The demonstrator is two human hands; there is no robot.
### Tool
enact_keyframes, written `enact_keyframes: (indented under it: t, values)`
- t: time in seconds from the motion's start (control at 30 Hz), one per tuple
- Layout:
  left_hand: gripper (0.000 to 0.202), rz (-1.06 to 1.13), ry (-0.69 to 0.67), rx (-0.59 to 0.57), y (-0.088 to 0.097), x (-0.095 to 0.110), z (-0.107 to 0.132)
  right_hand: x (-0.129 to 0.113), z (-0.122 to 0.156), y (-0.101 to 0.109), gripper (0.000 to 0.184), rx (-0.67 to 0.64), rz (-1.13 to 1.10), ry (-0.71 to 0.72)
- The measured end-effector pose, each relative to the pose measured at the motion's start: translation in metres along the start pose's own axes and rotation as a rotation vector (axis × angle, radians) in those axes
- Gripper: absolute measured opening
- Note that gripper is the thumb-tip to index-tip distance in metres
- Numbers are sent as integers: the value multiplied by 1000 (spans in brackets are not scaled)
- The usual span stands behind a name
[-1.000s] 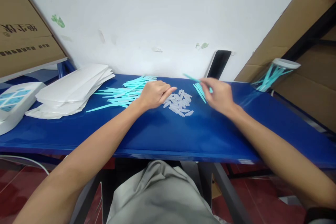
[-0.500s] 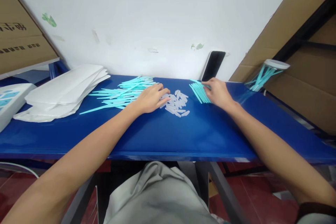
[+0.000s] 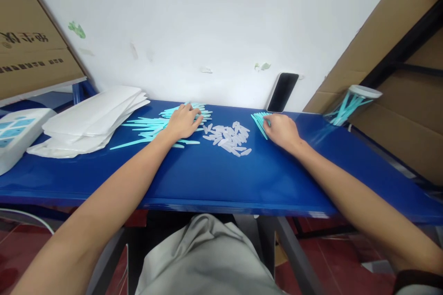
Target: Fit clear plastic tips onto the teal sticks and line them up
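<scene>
My left hand rests over a loose pile of thin turquoise sticks, its fingers stretched out and thumb apart. Under the palm, part of the pile is hidden. On the right, a small neat row of the same sticks lies slanted on the blue table. My right hand is closed against that row, fingers curled; whatever is between the fingertips is hidden. Between both hands lies a heap of small translucent whitish pieces, shaped like narrow caps.
A black-screened phone leans on the white wall. At right a clear tub holding turquoise sticks is tipped. White paper sleeves are stacked at left beside a white box with blue panels. The blue table's front edge lies near my lap.
My left hand has moved left, from the edge of the whitish heap onto the turquoise pile. My right hand has come slightly down and curled closer over the small row. The view has shifted a little.
</scene>
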State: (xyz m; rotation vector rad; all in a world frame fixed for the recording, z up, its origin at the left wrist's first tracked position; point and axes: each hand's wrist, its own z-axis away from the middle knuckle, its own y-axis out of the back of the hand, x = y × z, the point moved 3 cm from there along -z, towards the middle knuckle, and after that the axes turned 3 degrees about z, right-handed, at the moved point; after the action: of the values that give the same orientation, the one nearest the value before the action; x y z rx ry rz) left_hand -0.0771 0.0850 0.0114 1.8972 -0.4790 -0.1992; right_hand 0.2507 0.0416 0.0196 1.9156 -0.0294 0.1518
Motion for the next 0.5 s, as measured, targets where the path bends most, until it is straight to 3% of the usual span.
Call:
enact_keyframes:
  t: [0.5]
  values:
    - [43, -81, 10, -59, 2, 8, 1, -11, 5, 3, 47, -168, 122, 68]
